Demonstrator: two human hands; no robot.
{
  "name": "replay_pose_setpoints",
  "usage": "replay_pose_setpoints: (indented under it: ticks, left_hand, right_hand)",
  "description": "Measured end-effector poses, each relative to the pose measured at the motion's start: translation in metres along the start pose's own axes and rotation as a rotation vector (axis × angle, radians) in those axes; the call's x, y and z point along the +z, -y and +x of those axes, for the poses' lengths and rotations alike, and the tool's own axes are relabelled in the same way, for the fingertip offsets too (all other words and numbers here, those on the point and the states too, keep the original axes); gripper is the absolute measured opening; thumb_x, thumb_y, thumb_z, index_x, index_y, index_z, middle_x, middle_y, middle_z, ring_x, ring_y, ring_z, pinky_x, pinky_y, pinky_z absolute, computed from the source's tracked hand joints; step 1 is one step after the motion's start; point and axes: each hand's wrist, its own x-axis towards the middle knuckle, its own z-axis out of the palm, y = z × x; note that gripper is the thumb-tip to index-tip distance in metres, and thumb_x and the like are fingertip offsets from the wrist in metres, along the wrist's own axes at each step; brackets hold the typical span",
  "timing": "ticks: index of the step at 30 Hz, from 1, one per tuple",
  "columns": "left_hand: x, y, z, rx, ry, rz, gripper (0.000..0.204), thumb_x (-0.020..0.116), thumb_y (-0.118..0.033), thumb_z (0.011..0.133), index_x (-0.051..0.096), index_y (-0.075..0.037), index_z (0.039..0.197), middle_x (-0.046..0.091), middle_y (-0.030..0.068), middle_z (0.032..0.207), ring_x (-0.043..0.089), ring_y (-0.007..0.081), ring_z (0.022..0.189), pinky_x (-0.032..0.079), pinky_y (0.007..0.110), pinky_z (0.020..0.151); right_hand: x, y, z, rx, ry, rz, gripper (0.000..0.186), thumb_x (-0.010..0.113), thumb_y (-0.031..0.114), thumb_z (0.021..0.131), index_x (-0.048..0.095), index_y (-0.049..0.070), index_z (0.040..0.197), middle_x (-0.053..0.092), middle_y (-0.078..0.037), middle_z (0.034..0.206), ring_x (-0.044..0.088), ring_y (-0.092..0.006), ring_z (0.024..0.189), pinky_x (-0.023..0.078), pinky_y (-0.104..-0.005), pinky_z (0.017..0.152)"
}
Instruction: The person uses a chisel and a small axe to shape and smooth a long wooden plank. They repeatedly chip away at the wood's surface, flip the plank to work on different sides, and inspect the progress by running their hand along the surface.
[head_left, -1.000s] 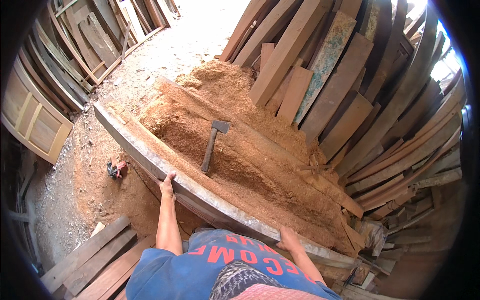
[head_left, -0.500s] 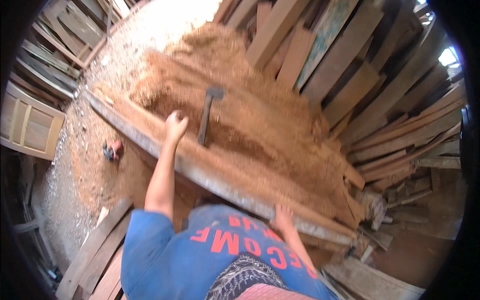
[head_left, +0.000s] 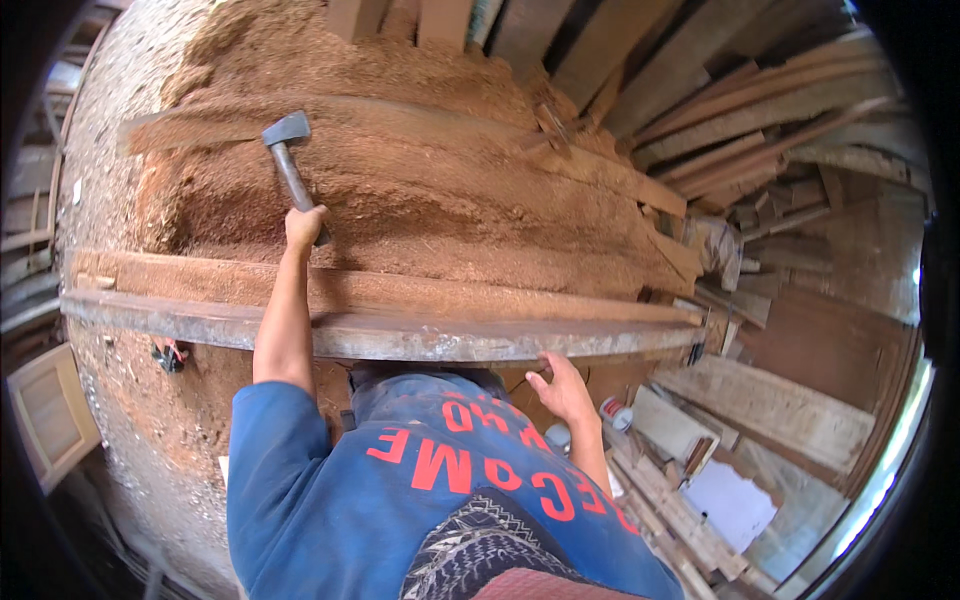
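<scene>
Over the sawdust [head_left: 430,240] in the head view, your left hand [head_left: 304,226] is gripping the hatchet [head_left: 287,135], fingers wrapped around the lower handle, its long axis pointing away and leftward. Your right hand [head_left: 566,390] is hanging farther from it, fingers loosely parted, seemingly empty, beside the long plank [head_left: 430,342].

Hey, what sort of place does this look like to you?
Probably a woodworking shop or timber yard. Sawdust or shavings lie thick, wooden boards crowd the far side, and the left hand grips a hatchet.
</scene>
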Motion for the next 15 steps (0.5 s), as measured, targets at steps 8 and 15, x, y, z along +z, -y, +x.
replay_pose_setpoints:
  ticks: [8,15]
  left_hand:
    - [0.011,-0.109,-0.200,-0.191,0.609,-0.859,0.010,0.067,-0.016,0.091,0.059,-0.010,0.091,0.049,-0.0022,0.071,0.046,0.0109,0.059,0.038,0.028,0.059]
    - [0.094,-0.125,-0.391,-0.465,1.346,-1.050,0.036,0.072,-0.014,0.080,0.050,-0.005,0.107,0.048,-0.0004,0.068,0.045,0.0107,0.051,0.043,0.027,0.056]
  right_hand:
    - [0.001,0.053,0.060,-0.248,0.066,0.396,0.062,0.071,0.044,0.100,0.058,-0.002,0.140,0.066,-0.025,0.136,0.064,-0.0359,0.128,0.051,-0.0440,0.107]
    - [-0.017,0.069,0.096,-0.395,0.664,1.939,0.052,0.061,0.051,0.106,0.059,0.008,0.135,0.070,-0.014,0.122,0.068,-0.0231,0.114,0.057,-0.0406,0.097]
